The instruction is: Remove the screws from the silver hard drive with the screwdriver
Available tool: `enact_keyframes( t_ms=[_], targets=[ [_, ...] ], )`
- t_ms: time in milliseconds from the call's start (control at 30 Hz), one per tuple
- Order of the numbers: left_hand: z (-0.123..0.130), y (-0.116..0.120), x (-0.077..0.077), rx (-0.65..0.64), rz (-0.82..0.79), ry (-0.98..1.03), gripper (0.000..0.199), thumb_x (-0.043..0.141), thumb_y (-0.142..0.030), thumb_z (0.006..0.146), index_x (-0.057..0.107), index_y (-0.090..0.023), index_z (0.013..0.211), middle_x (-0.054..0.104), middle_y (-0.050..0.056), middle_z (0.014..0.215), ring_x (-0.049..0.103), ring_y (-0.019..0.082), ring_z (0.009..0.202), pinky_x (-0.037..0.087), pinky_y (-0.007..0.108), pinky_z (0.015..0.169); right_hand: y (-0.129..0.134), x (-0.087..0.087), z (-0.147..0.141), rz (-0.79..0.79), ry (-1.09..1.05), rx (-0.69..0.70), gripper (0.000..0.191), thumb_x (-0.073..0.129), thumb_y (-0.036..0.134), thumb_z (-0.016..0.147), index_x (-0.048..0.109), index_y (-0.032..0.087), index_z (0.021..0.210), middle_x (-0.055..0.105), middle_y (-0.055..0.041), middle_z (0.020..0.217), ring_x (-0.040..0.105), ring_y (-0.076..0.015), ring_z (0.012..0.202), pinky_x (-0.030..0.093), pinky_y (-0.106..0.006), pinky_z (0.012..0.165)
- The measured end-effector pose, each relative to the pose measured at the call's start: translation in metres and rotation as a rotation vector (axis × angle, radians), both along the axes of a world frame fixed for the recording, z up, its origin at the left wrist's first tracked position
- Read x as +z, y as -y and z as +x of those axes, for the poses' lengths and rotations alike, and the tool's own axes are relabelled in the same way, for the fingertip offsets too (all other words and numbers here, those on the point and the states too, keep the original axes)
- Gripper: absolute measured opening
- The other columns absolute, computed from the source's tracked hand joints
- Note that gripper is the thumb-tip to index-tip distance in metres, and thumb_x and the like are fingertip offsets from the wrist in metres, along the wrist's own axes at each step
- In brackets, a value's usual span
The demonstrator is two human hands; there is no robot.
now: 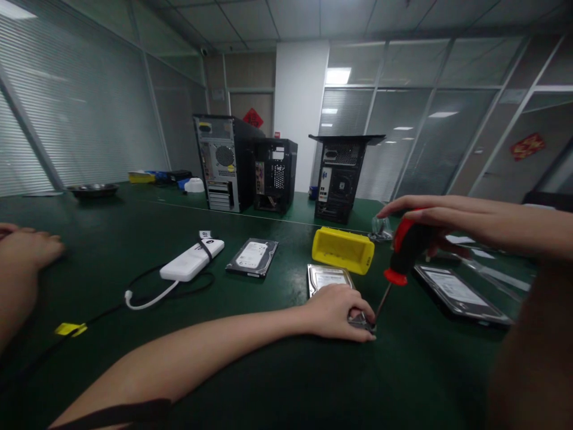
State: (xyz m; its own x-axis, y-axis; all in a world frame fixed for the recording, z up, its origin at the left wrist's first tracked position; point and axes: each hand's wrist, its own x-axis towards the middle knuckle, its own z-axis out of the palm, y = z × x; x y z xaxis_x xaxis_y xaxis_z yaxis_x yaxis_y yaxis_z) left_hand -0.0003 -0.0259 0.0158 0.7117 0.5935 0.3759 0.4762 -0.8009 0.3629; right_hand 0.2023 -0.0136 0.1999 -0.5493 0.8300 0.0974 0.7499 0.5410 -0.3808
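Note:
My left hand [335,313] reaches across the table with its fingers closed around a small grey metal part [362,322]. Partly covered by that hand, a silver hard drive [329,276] with a white label lies just behind it. In my right hand [432,224] is a red and black screwdriver [406,251], its handle under the palm and the forefinger stretched out. The shaft slants down to the metal part; the exact contact of its tip is hidden by the left fingertips.
Behind stands a yellow bin [342,249]. Hard drives lie to the left [253,257] and right [461,292]. A white power strip [192,261] with a cable is further left. Computer cases [224,161] stand at the back. Another person's hand [31,251] rests at the left edge.

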Motion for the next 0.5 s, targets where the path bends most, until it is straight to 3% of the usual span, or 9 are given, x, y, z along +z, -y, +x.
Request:
enact_keyframes(
  t_ms=[100, 167, 333, 500],
  targets=[
    [0.0, 0.0, -0.001, -0.002, 0.007, 0.003, 0.028, 0.067, -0.042, 0.077, 0.068, -0.017, 0.089, 0.06, -0.001, 0.074, 0.056, 0.014, 0.071, 0.036, 0.022, 0.06, 0.01, 0.005, -0.009, -0.088, 0.057, -0.041, 0.059, 0.033, 0.076, 0.075, 0.048, 0.033, 0.112, 0.064, -0.0037, 0.095, 0.061, -0.0206, 0.07, 0.051, -0.03, 0.054],
    [0.0, 0.0, -0.002, -0.004, 0.014, 0.008, 0.029, 0.068, -0.042, 0.077, 0.068, -0.016, 0.089, 0.059, -0.001, 0.072, 0.056, 0.014, 0.069, 0.036, 0.022, 0.06, 0.015, 0.006, -0.014, -0.089, 0.07, -0.058, 0.062, 0.031, 0.079, 0.071, 0.045, 0.029, 0.105, 0.061, -0.004, 0.079, 0.056, -0.0194, 0.06, 0.048, -0.03, 0.05],
    [0.001, 0.001, -0.001, 0.009, 0.011, -0.002, 0.028, 0.068, -0.042, 0.076, 0.068, -0.017, 0.088, 0.058, -0.002, 0.071, 0.055, 0.013, 0.068, 0.035, 0.021, 0.059, 0.01, 0.004, -0.008, -0.036, 0.084, 0.027, 0.047, 0.033, 0.07, 0.08, 0.048, 0.03, 0.1, 0.06, -0.0006, 0.082, 0.06, -0.0167, 0.071, 0.051, -0.029, 0.071],
    [0.001, 0.001, 0.0, 0.015, 0.007, -0.006, 0.028, 0.069, -0.041, 0.075, 0.069, -0.017, 0.088, 0.059, -0.002, 0.072, 0.055, 0.013, 0.068, 0.035, 0.021, 0.06, 0.003, 0.004, -0.004, 0.058, 0.09, -0.047, 0.057, 0.033, 0.077, 0.072, 0.05, 0.026, 0.09, 0.062, -0.0028, 0.084, 0.062, -0.0207, 0.077, 0.05, -0.037, 0.08]
  ],
)
